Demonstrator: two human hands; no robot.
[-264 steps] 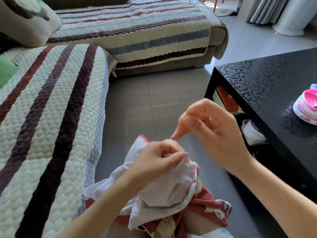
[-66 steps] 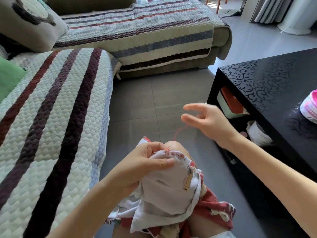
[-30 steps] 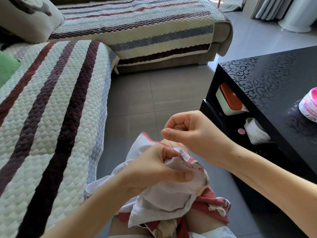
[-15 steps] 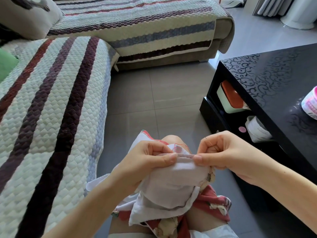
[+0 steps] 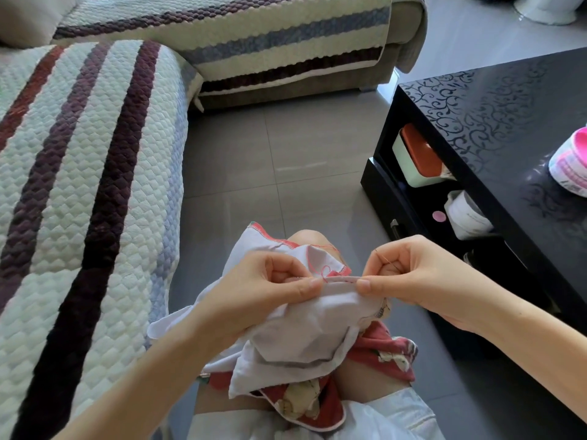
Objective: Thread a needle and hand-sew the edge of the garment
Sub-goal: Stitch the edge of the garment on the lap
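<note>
Both the left hand (image 5: 263, 290) and right hand (image 5: 409, 274) pinch the garment (image 5: 317, 325) edge taut between them; right also grips needle (image 5: 385, 258)

The left hand (image 5: 270, 287) and right hand (image 5: 413, 277) pinch the white garment (image 5: 317, 322) edge; a needle (image 5: 382, 257) lies inside the right hand's curled fingers; red thread (image 5: 325, 271) loops between the hands.

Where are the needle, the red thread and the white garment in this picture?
needle (image 5: 385, 259): head view, its thin shaft.
red thread (image 5: 324, 272): head view, the loose loop.
white garment (image 5: 317, 325): head view, its plain middle.
</note>
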